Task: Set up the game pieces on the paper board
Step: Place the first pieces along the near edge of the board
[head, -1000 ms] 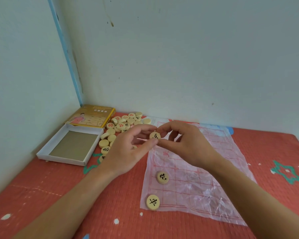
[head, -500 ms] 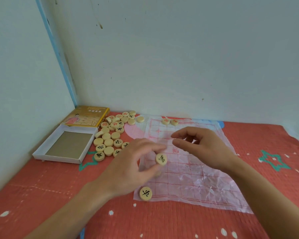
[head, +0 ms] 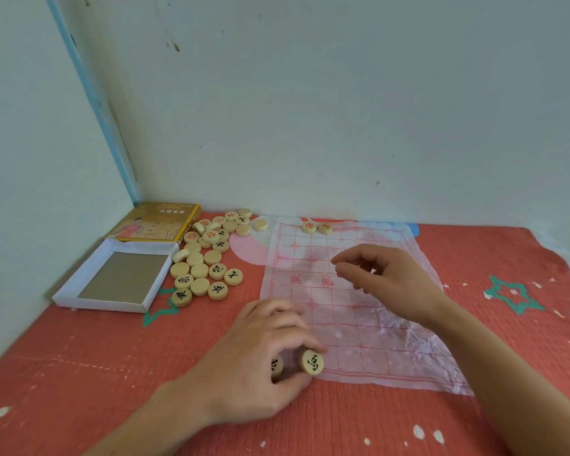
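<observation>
I am watching the left hand (head: 264, 357) pinching a black-marked piece (head: 312, 362) between thumb and fingertips at the near left corner of the paper board (head: 359, 324). A second piece (head: 276, 365) is lying just beside it, half hidden under the fingers. The right hand (head: 385, 274) is hovering over the middle of the board, fingers loosely curled and gripping nothing. Two red-marked pieces (head: 316, 227) are sitting side by side at the far edge. A loose pile of pieces (head: 208, 258) is lying left of the board on the red cloth (head: 79, 357), next to an open white box (head: 119, 278) and a yellow lid (head: 155, 222).
</observation>
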`<state>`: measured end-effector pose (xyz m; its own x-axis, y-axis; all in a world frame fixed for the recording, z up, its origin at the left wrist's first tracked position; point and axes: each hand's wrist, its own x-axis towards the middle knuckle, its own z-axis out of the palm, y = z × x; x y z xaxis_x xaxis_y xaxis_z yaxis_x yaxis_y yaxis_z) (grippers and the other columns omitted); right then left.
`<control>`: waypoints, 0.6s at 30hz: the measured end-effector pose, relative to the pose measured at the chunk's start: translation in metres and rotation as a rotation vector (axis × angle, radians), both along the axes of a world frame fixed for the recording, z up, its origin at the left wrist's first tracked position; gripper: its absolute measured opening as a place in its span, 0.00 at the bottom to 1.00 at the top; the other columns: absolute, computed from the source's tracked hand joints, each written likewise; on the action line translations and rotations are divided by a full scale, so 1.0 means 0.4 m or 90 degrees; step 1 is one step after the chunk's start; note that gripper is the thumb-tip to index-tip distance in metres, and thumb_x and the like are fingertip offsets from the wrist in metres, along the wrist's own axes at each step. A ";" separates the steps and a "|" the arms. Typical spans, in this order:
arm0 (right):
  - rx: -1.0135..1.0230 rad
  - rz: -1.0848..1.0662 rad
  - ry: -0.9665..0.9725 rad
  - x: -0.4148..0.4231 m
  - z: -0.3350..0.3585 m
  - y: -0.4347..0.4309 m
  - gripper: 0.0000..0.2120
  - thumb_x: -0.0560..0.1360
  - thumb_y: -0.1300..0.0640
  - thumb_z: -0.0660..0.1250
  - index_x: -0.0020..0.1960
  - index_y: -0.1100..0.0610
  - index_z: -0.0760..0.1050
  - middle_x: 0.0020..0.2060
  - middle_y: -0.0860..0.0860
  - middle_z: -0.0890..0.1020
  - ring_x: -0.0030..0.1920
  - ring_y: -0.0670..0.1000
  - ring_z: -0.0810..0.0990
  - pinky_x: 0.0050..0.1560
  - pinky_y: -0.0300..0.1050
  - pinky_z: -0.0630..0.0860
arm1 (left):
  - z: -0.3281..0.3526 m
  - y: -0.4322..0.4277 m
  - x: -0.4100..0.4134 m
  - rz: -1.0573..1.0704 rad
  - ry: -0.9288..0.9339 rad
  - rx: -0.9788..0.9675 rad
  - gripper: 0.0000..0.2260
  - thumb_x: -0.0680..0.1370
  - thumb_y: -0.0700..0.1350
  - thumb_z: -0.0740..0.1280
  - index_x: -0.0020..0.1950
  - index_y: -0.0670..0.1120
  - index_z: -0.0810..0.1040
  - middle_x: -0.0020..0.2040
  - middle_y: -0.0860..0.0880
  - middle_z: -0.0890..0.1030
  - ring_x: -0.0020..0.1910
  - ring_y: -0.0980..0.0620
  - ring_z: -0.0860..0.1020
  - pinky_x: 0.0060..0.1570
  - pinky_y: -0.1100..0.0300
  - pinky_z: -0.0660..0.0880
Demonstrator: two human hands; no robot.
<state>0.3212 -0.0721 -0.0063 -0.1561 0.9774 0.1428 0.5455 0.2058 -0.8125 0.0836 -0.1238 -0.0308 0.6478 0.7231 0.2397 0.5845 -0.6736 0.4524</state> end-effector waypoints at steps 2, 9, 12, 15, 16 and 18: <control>-0.001 0.002 -0.002 0.000 -0.001 -0.001 0.04 0.75 0.48 0.68 0.49 0.43 0.81 0.40 0.42 0.83 0.39 0.42 0.80 0.43 0.37 0.76 | -0.001 -0.001 -0.002 0.001 0.011 0.000 0.13 0.73 0.57 0.67 0.57 0.62 0.76 0.55 0.68 0.74 0.69 0.64 0.60 0.68 0.56 0.58; -0.004 0.000 0.000 -0.001 -0.007 -0.001 0.04 0.75 0.48 0.69 0.49 0.43 0.81 0.39 0.40 0.82 0.39 0.43 0.79 0.40 0.34 0.76 | -0.003 -0.003 -0.007 0.002 0.019 0.011 0.14 0.72 0.62 0.66 0.56 0.61 0.77 0.55 0.67 0.75 0.69 0.65 0.59 0.69 0.58 0.56; -0.006 0.003 0.004 -0.001 -0.009 -0.001 0.04 0.75 0.49 0.68 0.48 0.43 0.81 0.39 0.39 0.82 0.38 0.42 0.79 0.40 0.34 0.76 | -0.005 -0.007 -0.012 0.003 0.012 0.018 0.13 0.72 0.62 0.66 0.54 0.61 0.78 0.54 0.67 0.76 0.69 0.64 0.60 0.69 0.56 0.57; -0.006 0.006 0.004 -0.001 -0.010 0.000 0.04 0.76 0.49 0.68 0.48 0.43 0.81 0.39 0.38 0.82 0.38 0.41 0.79 0.39 0.33 0.76 | -0.006 -0.010 -0.021 0.007 0.003 0.030 0.12 0.72 0.62 0.66 0.53 0.61 0.78 0.53 0.67 0.76 0.69 0.65 0.61 0.68 0.58 0.56; -0.006 0.008 0.003 -0.001 -0.010 -0.001 0.04 0.76 0.49 0.68 0.48 0.43 0.81 0.39 0.38 0.82 0.37 0.41 0.79 0.39 0.31 0.76 | -0.005 -0.010 -0.024 0.008 -0.001 0.034 0.12 0.72 0.62 0.66 0.53 0.61 0.78 0.52 0.67 0.76 0.69 0.65 0.61 0.68 0.59 0.56; -0.007 0.009 0.008 -0.001 -0.010 -0.002 0.04 0.76 0.50 0.68 0.48 0.43 0.81 0.38 0.38 0.82 0.37 0.40 0.78 0.38 0.30 0.75 | -0.004 -0.010 -0.027 0.010 -0.005 0.034 0.11 0.72 0.61 0.67 0.53 0.61 0.78 0.52 0.67 0.76 0.68 0.65 0.62 0.68 0.58 0.57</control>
<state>0.3207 -0.0728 -0.0104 -0.1676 0.9767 0.1339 0.5321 0.2039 -0.8218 0.0726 -0.1277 -0.0323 0.6345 0.7189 0.2841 0.5913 -0.6881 0.4206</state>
